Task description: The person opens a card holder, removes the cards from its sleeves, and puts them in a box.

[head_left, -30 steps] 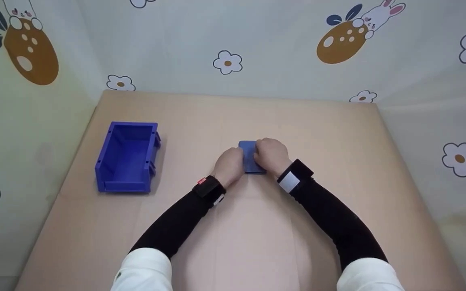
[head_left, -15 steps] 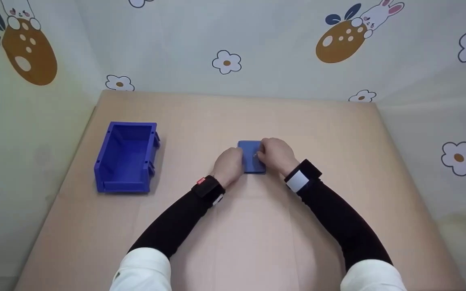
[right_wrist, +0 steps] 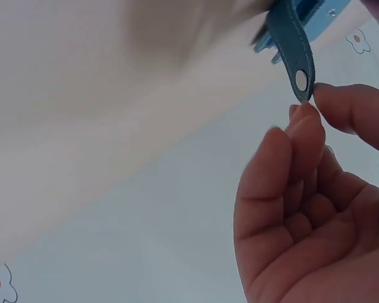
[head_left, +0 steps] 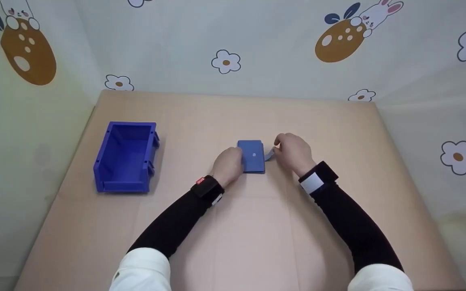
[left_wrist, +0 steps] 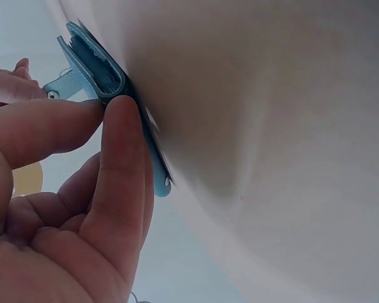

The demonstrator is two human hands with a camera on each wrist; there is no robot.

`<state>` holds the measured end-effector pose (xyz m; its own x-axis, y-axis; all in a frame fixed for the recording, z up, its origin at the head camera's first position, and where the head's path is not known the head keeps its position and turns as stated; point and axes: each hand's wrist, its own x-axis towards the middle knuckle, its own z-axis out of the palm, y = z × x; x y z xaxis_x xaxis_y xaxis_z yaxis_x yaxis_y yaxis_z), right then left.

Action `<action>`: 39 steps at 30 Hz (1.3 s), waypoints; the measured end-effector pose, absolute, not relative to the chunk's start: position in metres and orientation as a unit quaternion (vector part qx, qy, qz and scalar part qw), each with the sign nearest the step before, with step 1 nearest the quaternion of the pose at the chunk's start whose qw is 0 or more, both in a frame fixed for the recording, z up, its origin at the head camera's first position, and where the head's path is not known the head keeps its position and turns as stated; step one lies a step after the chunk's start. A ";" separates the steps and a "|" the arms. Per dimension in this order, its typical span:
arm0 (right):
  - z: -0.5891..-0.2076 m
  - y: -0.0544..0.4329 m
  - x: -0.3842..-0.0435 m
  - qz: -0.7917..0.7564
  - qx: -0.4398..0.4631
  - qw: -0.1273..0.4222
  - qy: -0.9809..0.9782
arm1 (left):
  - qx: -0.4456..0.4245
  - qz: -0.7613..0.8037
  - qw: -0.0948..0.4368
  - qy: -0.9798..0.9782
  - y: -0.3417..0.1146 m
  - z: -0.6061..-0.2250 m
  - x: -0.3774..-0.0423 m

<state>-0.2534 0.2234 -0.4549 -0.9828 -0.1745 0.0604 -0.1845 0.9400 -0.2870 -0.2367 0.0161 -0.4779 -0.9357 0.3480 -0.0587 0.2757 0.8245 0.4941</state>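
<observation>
A small blue wallet (head_left: 252, 161) lies on the table in the head view. At its left edge my left hand (head_left: 227, 166) pinches the folded spine between thumb and fingers; the left wrist view shows the wallet (left_wrist: 100, 66) edge-on with its covers folded together. My right hand (head_left: 296, 154) stands just right of the wallet. Between thumb and fingertip it pinches the end of the snap strap (right_wrist: 292, 47), which reaches out from the wallet's right side. A round metal snap (right_wrist: 301, 80) shows near the strap's tip. A small snap stud (head_left: 254, 154) sits on the wallet's front.
To the left on the table stands a blue plastic bin (head_left: 126, 157), its low front side toward me. The light brown table (head_left: 200, 117) ends at patterned cloth walls (head_left: 176, 48) at the back and both sides.
My right hand has moved from over the wallet's front out to the right, drawing the snap strap away from it. The left hand has kept its hold on the left edge.
</observation>
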 end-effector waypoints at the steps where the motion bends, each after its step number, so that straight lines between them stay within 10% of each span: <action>1: -0.456 0.225 -0.253 0.147 0.097 0.025 -0.984 | 0.164 0.246 0.071 0.953 0.016 -0.478 -0.237; 39: -0.483 0.235 -0.260 0.142 0.131 -0.018 -0.981 | 0.176 0.232 0.063 0.954 0.018 -0.478 -0.238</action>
<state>-0.2597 0.2353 -0.4833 -0.9652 -0.2615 0.0008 -0.2510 0.9256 -0.2835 -0.2379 0.0180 -0.4777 -0.9300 0.3655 -0.0392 0.3066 0.8300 0.4659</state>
